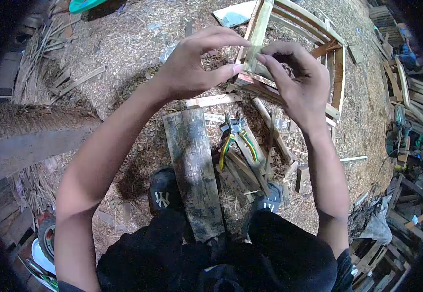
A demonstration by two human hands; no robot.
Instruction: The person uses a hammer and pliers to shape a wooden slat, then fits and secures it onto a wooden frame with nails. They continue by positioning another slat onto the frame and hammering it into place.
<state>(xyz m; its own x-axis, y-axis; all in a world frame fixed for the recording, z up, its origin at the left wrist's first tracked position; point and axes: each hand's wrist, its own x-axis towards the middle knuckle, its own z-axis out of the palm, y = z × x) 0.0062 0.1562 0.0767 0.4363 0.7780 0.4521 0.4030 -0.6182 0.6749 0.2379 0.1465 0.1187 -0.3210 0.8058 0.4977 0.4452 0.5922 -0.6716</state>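
My left hand [192, 63] is raised at upper centre, thumb and forefinger spread apart, their tips right at a pale wooden slat [260, 27]. Facing it, my right hand [301, 73] is curled, with thumb and fingertips pinched together over the slat's near end. Whatever small thing is in this pinch, I cannot tell. The slat overlaps a slatted wooden frame [335, 46] lying beyond my hands. Below them, pliers [236, 138] with yellow-green handles lie on scrap wood, beside a worn plank [194, 170] between my feet.
Wood shavings [129, 48] cover the ground. A rough timber beam [36, 136] lies at left, with thin sticks [61, 46] behind it. Stacked wood and tools line the right side. A green basin [85, 5] shows at the top, a wheel [47, 238] at lower left.
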